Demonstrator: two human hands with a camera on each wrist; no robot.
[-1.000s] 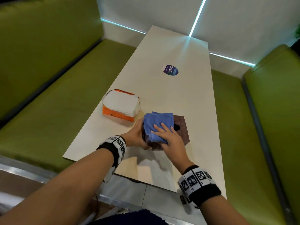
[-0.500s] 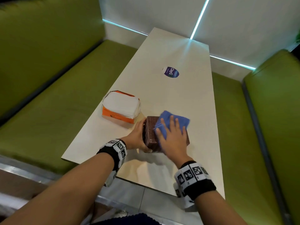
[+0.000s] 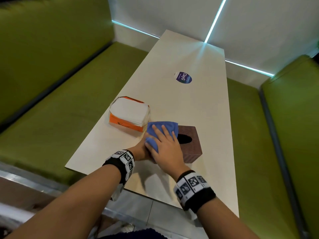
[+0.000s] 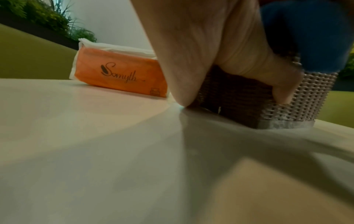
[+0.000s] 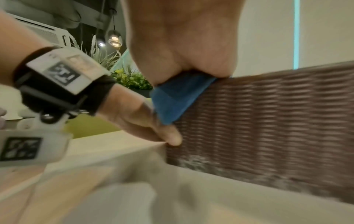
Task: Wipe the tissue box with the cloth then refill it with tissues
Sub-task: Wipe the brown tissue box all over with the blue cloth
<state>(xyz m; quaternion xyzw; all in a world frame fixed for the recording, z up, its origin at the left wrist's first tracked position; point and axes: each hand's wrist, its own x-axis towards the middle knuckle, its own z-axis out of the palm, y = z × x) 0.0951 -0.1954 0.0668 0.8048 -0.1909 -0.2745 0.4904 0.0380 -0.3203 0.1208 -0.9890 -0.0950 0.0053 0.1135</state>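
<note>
A brown woven tissue box [image 3: 189,147] with a round hole on top stands near the table's front edge; its side fills the right wrist view [image 5: 268,121] and shows in the left wrist view [image 4: 298,100]. My right hand [image 3: 164,144] lies flat, fingers spread, pressing a blue cloth [image 3: 155,128] onto the box's top left part; the cloth hangs over the edge [image 5: 178,97] [image 4: 306,34]. My left hand [image 3: 139,149] grips the box's left side, thumb on the near corner [image 4: 249,60]. An orange pack of white tissues [image 3: 129,114] [image 4: 118,69] lies to the left.
The long white table [image 3: 198,104] carries a round purple sticker [image 3: 183,77] farther back. Green benches [image 3: 51,109] run along both sides, and a white wall with light strips closes the far end. Plants show behind the bench in the wrist views.
My right hand has swept the cloth from the box's right side back to its left, uncovering the hole. The left hand keeps its hold on the box's side.
</note>
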